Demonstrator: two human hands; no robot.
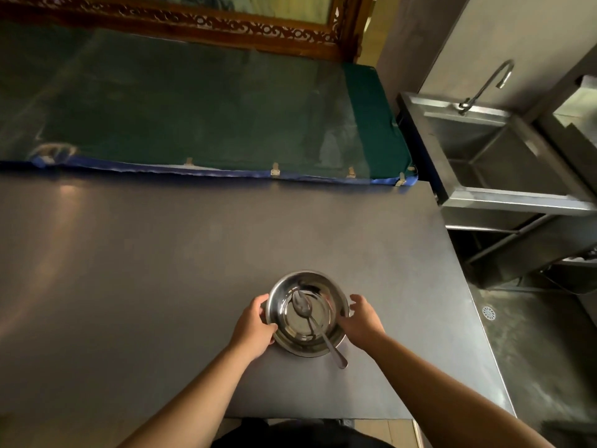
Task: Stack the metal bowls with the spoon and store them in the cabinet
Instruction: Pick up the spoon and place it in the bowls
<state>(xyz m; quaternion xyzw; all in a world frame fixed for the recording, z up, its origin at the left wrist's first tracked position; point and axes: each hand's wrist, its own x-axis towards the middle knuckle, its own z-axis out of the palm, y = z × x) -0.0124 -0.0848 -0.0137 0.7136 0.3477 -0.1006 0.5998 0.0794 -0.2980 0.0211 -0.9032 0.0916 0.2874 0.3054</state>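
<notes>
— Two bare forearms come up from the bottom edge, and between them sits the round, shiny steel bowl stack near the front edge of the flat grey matte worktop.

— Is it held?

— The left hand curls fingers and thumb onto the rim on its side. The right hand has fingers spread loosely against the opposite rim; whether it grips yet, I can't tell.

— How many bowls?

— Hard to say; the rims nest too tightly to count. A slim steel spoon lies inside, its handle poking out over the near rim.

— How will it handle?

— Light and rigid, I'd judge, but smooth and slippery. The spoon is loose and could slide or rattle out if tipped. Best held at opposite rims, kept level.

— And the cabinet?

— Not visible. Only a steel sink with a curved tap stands to the right.
</notes>
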